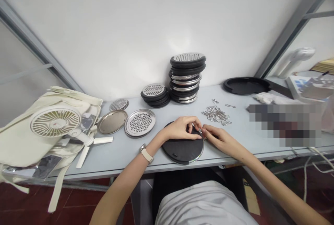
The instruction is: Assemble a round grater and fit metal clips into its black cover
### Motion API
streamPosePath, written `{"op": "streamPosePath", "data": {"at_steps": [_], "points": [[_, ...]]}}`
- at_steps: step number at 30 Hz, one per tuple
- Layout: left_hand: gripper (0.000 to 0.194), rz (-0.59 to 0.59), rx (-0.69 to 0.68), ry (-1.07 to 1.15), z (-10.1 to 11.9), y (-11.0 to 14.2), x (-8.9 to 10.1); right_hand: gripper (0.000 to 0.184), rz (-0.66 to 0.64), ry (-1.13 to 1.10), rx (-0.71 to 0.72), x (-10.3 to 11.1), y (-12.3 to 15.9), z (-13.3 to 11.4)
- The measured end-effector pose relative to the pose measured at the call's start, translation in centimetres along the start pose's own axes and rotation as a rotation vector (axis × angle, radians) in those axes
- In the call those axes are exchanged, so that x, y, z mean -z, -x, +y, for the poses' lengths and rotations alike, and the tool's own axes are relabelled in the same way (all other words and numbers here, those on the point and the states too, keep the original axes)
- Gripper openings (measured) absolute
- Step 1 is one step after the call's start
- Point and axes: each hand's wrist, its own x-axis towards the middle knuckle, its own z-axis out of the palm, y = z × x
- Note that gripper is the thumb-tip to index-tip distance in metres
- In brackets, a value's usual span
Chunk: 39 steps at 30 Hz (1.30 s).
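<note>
A round black disc (180, 150) with a shiny strip of rim lies at the table's front edge. My left hand (184, 127) rests over its upper part, thumb and fingers closed in a pinch at the disc's right side. Opposite it, my right hand (217, 138) pinches at the same spot. Between the fingertips shows a small metal clip (200, 131), mostly hidden; it looks like the loose ones nearby. Those metal clips (216, 114) lie in a pile beyond my right hand, with a few apart from it.
Behind stand a tall stack of black and silver discs (185, 78) and a shorter stack (154, 94). Perforated plates (141, 122) and a plain metal lid (112, 121) lie left. A white fan (56, 122) rests on a cream bag (21, 136). A black tray (246, 85) sits back right.
</note>
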Motion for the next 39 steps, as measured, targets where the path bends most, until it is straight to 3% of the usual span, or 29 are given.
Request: {"op": "streamPosePath", "data": {"at_steps": [5, 12, 19, 39], "points": [[0.032, 0.045, 0.002, -0.029, -0.2, -0.1, -0.1, 0.03, 0.064, 0.068, -0.019, -0.7, -0.8, -1.0], [0.034, 0.047, 0.021, -0.042, 0.1, -0.1, 0.0, 0.035, 0.038, 0.166, 0.027, -0.4, -0.8, -0.6], [0.036, 0.023, 0.082, -0.052, 0.6, 0.0, 0.1, 0.037, 0.009, 0.146, 0.087, 0.1, -0.3, -0.3], [0.033, 0.015, 0.063, -0.034, 0.2, 0.0, 0.0, 0.024, 0.007, 0.162, 0.108, -0.1, -0.4, 0.0]]}}
